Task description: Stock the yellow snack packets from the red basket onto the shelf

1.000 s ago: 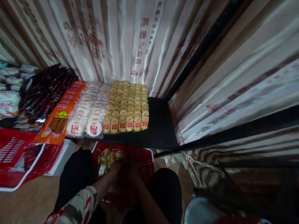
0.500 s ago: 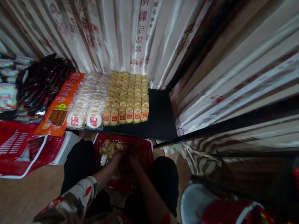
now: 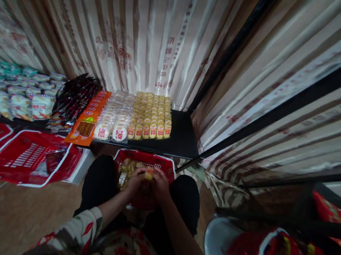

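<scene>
Between my knees stands a red basket [image 3: 171, 166] with a white rim, and several yellow-wrapped snack cakes [image 3: 129, 167] lie in its left part. Over it, my left hand [image 3: 137, 180] and my right hand [image 3: 160, 183] come together, fingers closed around a small yellow packaged cake [image 3: 148, 176]. Only the top of that cake shows between the fingers. On the black shelf [image 3: 182, 132] in front, matching yellow packaged cakes [image 3: 151, 117] stand in tight rows. Left of them are rows of clear-wrapped round white cakes [image 3: 119, 132].
An orange snack packet [image 3: 87, 125], dark packets [image 3: 76, 97] and white-and-teal packets [image 3: 18, 99] line the shelf's left side. Another red basket [image 3: 30, 157] sits below them. At lower right, a grey tub [image 3: 217, 242] stands by a red basket [image 3: 246, 249] of packets. Curtains [image 3: 131, 38] hang behind.
My hands have come up slightly from the basket, and a yellow cake now shows between them. The view has shifted, bringing more of the shelf's left side into sight.
</scene>
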Motion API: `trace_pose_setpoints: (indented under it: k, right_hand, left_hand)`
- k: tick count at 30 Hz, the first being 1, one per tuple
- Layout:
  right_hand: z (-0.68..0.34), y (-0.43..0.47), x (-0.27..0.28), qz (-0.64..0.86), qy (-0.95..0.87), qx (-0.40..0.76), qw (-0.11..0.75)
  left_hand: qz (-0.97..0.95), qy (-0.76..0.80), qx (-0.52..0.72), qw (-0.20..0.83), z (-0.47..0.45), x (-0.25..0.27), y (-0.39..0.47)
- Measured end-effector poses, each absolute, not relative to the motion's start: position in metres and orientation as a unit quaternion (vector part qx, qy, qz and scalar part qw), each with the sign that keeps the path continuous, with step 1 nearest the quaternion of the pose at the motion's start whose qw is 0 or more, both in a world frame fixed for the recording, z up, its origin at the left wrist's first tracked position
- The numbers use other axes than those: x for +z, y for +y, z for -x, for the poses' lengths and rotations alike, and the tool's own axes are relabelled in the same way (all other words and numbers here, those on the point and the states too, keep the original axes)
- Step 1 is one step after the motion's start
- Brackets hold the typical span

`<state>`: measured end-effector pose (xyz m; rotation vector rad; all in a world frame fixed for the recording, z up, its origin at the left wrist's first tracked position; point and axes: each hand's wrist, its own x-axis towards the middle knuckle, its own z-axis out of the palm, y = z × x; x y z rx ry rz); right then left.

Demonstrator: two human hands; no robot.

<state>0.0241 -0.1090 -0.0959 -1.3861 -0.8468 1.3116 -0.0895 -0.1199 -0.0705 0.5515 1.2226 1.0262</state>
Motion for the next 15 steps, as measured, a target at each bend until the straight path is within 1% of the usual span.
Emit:
trace_pose_setpoints:
  k: [3,5,9,12,15]
  right_hand:
    - [-0.022,-0.109,-0.088,0.527,-0.225,0.622,0.534]
    - [-0.022,-0.108,-0.08,0.514,-0.204,0.635,0.539]
    - [-0.021,-0.109,-0.06,0.494,-0.234,0.617,0.566]
    - [-0.019,-0.112,-0.048,0.478,-0.277,0.608,0.57]
    - [-0.021,-0.116,-0.039,0.469,-0.314,0.602,0.564]
  left_hand:
    - [-0.197,0.487,0.491,0.695,0.093,-0.063,-0.123]
    - [-0.198,0.478,0.504,0.692,0.093,-0.059,-0.125]
    - [-0.25,0.496,0.511,0.656,0.091,-0.053,-0.129]
    - [-0.269,0.521,0.523,0.619,0.089,-0.047,-0.132]
    - [-0.273,0.524,0.509,0.626,0.087,-0.041,-0.134]
